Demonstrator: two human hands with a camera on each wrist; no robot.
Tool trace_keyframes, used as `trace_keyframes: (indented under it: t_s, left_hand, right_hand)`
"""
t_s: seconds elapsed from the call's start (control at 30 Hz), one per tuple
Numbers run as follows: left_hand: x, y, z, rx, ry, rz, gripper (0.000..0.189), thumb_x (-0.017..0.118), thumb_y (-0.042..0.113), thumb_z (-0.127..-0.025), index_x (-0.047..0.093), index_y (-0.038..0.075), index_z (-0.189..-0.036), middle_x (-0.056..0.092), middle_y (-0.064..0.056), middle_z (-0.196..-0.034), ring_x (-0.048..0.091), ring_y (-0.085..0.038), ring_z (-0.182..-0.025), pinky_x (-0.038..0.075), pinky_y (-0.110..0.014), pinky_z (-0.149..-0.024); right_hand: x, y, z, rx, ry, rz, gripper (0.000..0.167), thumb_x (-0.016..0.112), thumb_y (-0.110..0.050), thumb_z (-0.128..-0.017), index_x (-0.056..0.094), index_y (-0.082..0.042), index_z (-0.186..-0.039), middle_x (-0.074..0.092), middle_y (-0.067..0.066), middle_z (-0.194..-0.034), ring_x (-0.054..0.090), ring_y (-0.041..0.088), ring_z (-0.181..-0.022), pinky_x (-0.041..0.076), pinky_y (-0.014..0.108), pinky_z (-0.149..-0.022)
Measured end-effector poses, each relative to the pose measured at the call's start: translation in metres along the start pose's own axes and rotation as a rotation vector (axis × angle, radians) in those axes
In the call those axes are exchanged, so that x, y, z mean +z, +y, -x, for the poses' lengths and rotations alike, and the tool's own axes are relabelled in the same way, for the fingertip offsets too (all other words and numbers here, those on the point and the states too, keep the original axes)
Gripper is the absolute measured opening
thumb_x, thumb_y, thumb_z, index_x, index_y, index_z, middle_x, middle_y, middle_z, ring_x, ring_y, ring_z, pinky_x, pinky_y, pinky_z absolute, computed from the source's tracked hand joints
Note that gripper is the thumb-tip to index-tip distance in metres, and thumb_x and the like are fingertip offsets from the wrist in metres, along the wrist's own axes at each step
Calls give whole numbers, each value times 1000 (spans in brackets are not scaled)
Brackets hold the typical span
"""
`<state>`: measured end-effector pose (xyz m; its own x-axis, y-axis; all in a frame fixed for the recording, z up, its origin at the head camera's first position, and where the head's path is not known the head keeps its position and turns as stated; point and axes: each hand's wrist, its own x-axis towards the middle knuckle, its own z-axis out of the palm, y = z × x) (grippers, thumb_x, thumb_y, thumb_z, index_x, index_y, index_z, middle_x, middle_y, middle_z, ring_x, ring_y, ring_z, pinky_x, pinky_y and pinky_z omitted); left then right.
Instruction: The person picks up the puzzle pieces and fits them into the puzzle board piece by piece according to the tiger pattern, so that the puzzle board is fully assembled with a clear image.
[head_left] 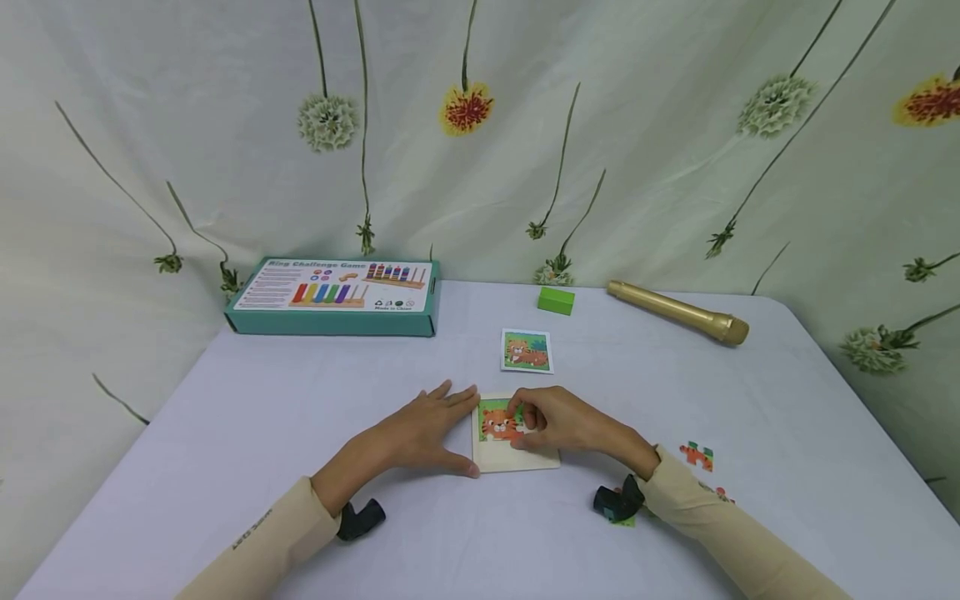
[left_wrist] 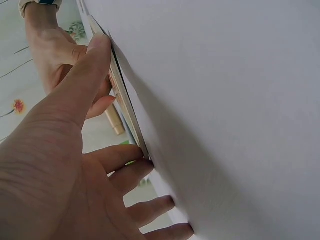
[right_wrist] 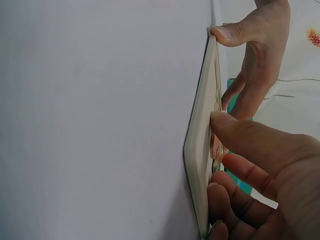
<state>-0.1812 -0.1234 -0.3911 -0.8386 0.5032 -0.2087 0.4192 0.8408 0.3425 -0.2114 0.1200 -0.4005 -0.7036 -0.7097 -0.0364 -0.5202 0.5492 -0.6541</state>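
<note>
A pale wooden puzzle board [head_left: 517, 458] lies flat on the table, its upper part filled with tiger picture pieces [head_left: 495, 423] and its lower part bare wood. My left hand [head_left: 423, 429] spreads at the board's left edge; in the left wrist view its thumb and index fingertip touch that edge. Over the board's right side, my right hand [head_left: 573, 417] pinches an orange puzzle piece [right_wrist: 217, 145] between thumb and fingers, which hide most of it. Just behind the board lies a card with a tiger picture [head_left: 527, 351].
Loose puzzle pieces [head_left: 697, 456] lie right of my right wrist, some partly hidden under the forearm. At the back stand a teal game box [head_left: 333, 321], a green block [head_left: 556, 300] and a gold microphone [head_left: 671, 312]. A flowered cloth [head_left: 660, 208] hangs behind the table.
</note>
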Motion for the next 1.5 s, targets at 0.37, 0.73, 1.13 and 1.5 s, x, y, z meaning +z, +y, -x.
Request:
trace_keyframes:
  t_s: [0.37, 0.73, 1.13, 1.5]
  left_hand:
    - [0, 0, 0, 5, 1, -8, 102, 76, 62, -68, 35, 17, -150, 28, 5, -156, 15, -32, -146, 17, -56, -115]
    - [0, -1, 0, 7, -3, 1, 103, 77, 62, -68, 34, 16, -150, 28, 4, -156, 14, -32, -146, 18, -56, -115]
    - [0, 0, -1, -2, 1, -8, 102, 76, 62, -68, 35, 17, -149, 29, 4, -156, 15, -32, -146, 17, -57, -115]
    - [1, -1, 0, 2, 2, 7, 103, 76, 63, -67, 35, 18, -150, 28, 5, -156, 14, -32, -146, 17, -57, -115]
  right_hand:
    - [1, 1, 0, 0, 13, -21, 29, 77, -16, -82, 64, -8, -106, 53, -5, -73, 47, 6, -65, 42, 19, -57]
    - [1, 3, 1, -7, 13, -36, 28, 77, -16, -82, 65, -7, -106, 53, -6, -73, 47, 5, -64, 42, 19, -56]
    - [-4, 8, 6, -35, 13, -133, 26, 72, -13, -86, 68, -8, -111, 60, -6, -79, 51, 7, -70, 45, 19, -63]
    - [-10, 9, 17, -40, 46, -197, 26, 70, -11, -87, 68, -9, -113, 63, -4, -83, 58, 9, -77, 51, 23, -73]
